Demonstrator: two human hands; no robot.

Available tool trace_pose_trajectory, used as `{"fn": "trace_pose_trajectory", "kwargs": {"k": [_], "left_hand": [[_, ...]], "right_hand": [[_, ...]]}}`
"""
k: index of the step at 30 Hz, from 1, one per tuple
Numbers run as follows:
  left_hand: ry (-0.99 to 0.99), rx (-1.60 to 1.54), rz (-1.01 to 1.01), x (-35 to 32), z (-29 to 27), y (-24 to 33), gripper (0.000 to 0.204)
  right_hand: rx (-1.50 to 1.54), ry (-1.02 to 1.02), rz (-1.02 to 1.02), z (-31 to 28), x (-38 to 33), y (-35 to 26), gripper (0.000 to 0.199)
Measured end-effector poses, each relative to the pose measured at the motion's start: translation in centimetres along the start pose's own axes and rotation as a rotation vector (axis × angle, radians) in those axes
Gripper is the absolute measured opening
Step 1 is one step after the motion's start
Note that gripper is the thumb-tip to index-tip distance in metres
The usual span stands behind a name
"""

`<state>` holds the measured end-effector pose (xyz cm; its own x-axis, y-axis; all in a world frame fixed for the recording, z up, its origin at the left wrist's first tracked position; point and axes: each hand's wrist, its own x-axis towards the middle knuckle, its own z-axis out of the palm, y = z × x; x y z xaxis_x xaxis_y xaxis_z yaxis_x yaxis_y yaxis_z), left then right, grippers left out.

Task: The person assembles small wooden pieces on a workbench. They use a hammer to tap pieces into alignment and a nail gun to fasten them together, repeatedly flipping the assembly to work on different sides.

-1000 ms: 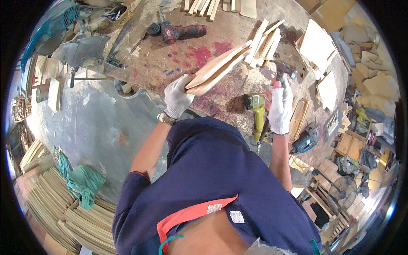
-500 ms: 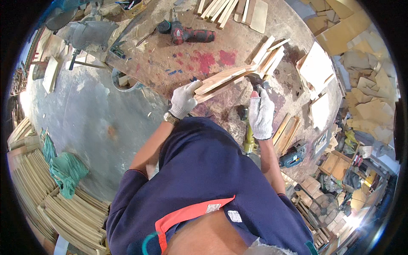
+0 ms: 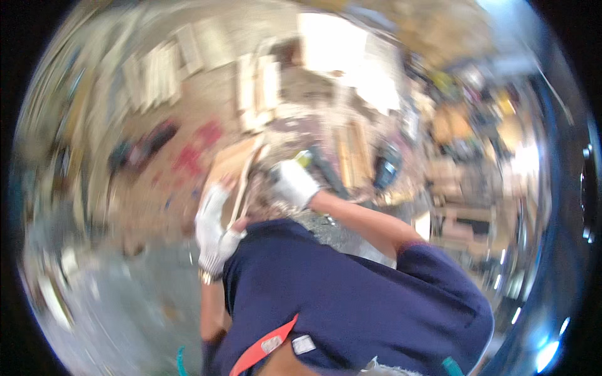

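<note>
My left hand (image 3: pixel 214 219), in a white knit glove with bare fingertips, grips pale wooden pieces (image 3: pixel 233 161). They run away from me as a flat face with a narrow strip beside it. Right of them, my right hand (image 3: pixel 295 183), also gloved, is closed around something dark, too smeared to name. The far ends of the held wood reach toward shorter wooden pieces (image 3: pixel 258 88) on the workbench (image 3: pixel 182 200). Just beyond my right hand, a yellow-green part (image 3: pixel 304 158) of a tool shows.
A red and black cordless drill (image 3: pixel 144 147) lies at the left. Wooden strips (image 3: pixel 162 74) lie at the back, pale sheets (image 3: pixel 332 44) at the far right. Narrow slats (image 3: pixel 353 153) and a dark blue power tool (image 3: pixel 387 166) lie right of my right hand. Motion blurs much of the surroundings.
My view has swung to the right, so the bench things appear farther left. The held wood now points more directly away from me. My right hand is lower and nearer my body.
</note>
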<state>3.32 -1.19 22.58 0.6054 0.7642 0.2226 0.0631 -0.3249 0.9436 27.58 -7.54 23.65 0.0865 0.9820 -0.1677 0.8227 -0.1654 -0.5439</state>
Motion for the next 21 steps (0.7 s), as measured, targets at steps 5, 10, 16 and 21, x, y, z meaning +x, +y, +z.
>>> {"fn": "trace_pose_trajectory", "kwargs": {"k": [5, 10, 16, 21], "left_hand": [[-0.318, 0.018, -0.006, 0.2, 4.8, -0.1, 0.070], [-0.372, 0.077, 0.059, -1.0, 8.4, -2.6, 0.074], [-0.357, 0.123, 0.148, -1.9, 10.8, -4.0, 0.076], [-0.370, 0.149, 0.158, -1.1, 11.5, -3.3, 0.076]], "right_hand": [[0.002, 0.110, 0.262, 3.0, -3.5, 3.2, 0.016], [-0.138, -0.090, 0.465, 2.8, -5.5, 6.2, 0.015], [-0.246, -0.258, 0.487, 0.0, -6.7, 6.2, 0.020], [-0.264, -0.290, 0.454, -1.9, -6.6, 4.6, 0.023]]}}
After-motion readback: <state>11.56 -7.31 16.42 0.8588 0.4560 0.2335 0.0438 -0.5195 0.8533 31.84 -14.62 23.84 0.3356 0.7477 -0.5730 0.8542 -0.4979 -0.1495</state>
